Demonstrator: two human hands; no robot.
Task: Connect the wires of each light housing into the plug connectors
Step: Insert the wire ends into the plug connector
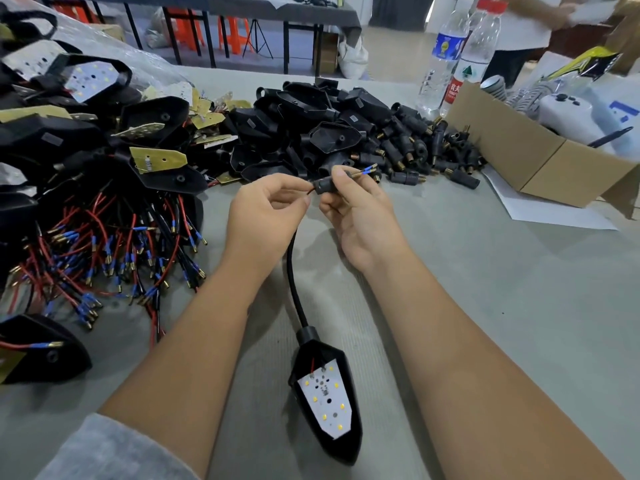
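Both hands are working mid-table, raised above the grey table (pixel 450 271). The right hand (pixel 360 216) is pinching a small black plug connector (pixel 323 186) between thumb and curled fingers, its long axis running roughly left-right, slightly rising toward the right. The left hand (pixel 266 213) is sitting just left of it, fingertips pinched on the wires (pixel 311 191) where a bit of red is showing at the connector's left mouth. Blue-sleeved brass terminals (pixel 367 170) are already poking out past the connector's right end, so the wires look to be threaded through. A black cable (pixel 294 271) is hanging down from the hands toward the person, ending in the light housing (pixel 325 400), which is lying flat on the table between the forearms, LED board facing up, pointed tip toward the camera. So the feed direction is left-to-right along the connector's axis: likely the left hand is pushing while the right is bracing, and the next move probably calls for seating the connector further down the cable. Finished or waiting housings with red and black leads (pixel 114 244) are piling up on the left; loose connectors and empty shells (pixel 346 133) are heaped behind the hands, near the right hand's side. A cardboard box (pixel 519 157) and water bottles (pixel 453 57) are standing far right.
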